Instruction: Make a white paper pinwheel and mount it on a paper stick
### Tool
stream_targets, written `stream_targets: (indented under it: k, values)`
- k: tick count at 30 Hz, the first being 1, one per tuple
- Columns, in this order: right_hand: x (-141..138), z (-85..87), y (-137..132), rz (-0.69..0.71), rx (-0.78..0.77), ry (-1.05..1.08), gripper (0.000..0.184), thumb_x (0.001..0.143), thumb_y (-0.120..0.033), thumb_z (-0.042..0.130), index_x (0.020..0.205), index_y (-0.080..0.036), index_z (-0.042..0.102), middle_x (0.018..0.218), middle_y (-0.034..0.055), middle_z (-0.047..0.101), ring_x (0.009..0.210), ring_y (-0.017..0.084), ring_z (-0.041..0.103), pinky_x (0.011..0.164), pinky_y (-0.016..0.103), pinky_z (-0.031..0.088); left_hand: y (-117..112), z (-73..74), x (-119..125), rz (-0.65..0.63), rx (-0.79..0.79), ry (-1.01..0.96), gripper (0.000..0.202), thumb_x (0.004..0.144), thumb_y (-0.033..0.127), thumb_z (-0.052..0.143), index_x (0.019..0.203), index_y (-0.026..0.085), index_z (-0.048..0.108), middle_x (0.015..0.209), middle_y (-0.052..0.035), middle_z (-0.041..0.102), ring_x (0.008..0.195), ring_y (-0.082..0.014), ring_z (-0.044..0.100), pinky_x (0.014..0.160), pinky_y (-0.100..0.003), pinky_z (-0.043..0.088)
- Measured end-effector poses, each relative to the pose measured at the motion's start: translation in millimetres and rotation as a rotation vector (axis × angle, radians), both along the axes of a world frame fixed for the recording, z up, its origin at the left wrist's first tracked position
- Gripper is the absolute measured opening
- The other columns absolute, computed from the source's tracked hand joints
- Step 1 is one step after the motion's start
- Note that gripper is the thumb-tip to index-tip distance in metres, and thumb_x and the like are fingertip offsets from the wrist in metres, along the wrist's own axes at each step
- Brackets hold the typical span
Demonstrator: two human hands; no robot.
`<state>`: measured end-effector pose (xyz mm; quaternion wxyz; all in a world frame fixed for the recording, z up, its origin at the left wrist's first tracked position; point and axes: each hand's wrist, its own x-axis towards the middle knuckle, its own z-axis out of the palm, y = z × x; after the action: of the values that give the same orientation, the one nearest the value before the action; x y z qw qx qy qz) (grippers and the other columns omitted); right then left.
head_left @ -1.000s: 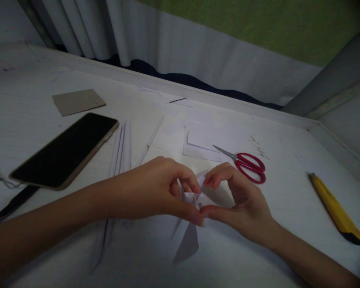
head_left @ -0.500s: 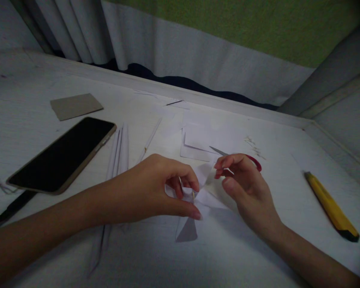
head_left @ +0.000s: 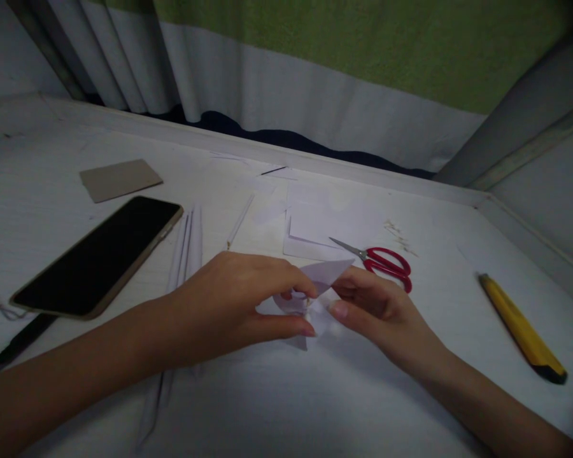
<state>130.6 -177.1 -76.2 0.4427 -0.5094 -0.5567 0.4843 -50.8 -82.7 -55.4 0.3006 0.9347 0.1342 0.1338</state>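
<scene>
A small folded white paper piece (head_left: 322, 280) sits between my two hands just above the white table (head_left: 449, 273). My left hand (head_left: 233, 302) pinches its centre between thumb and fingers. From the right, my right hand (head_left: 377, 308) grips a pointed flap of the same paper, fingers curled under it. A thin stick shows at the paper's middle, mostly hidden by my fingers.
Red-handled scissors (head_left: 379, 261) lie just behind my right hand on loose white sheets (head_left: 315, 222). A yellow utility knife (head_left: 520, 327) lies at the right. A black phone (head_left: 98, 254), a cardboard piece (head_left: 119, 179), paper strips (head_left: 188, 245) and a dark pen (head_left: 14, 346) are at the left.
My right hand dropped from above the paper and now grips a flap, which has turned up and to the right. The lower flap has tucked under. My left hand kept its pinch.
</scene>
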Motion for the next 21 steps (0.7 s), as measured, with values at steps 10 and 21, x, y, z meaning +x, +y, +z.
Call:
stream_targets:
  k: [10, 21]
  values:
    - [-0.7, 0.6, -1.5, -0.031, 0.022, 0.066, 0.029, 0.070, -0.017, 0.063, 0.099, -0.021, 0.059, 0.101, 0.0044, 0.062, 0.093, 0.017, 0.056, 0.083, 0.032, 0.042, 0.0, -1.8, -2.0, -0.026, 0.067, -0.044, 0.025, 0.076, 0.040, 0.053, 0.090, 0.020, 0.059, 0.083, -0.0004, 0.066, 0.072, -0.0112, 0.058, 0.066, -0.016, 0.036]
    - [0.5, -0.3, -2.5, -0.039, 0.092, -0.069, 0.033, 0.071, -0.016, 0.063, 0.103, -0.025, 0.057, 0.103, 0.0009, 0.061, 0.096, 0.017, 0.054, 0.087, 0.032, 0.041, -0.9, -5.9, -3.9, -0.015, 0.373, -0.180, 0.018, 0.078, 0.037, 0.053, 0.087, 0.022, 0.059, 0.076, 0.0039, 0.066, 0.066, -0.0094, 0.058, 0.062, -0.019, 0.035]
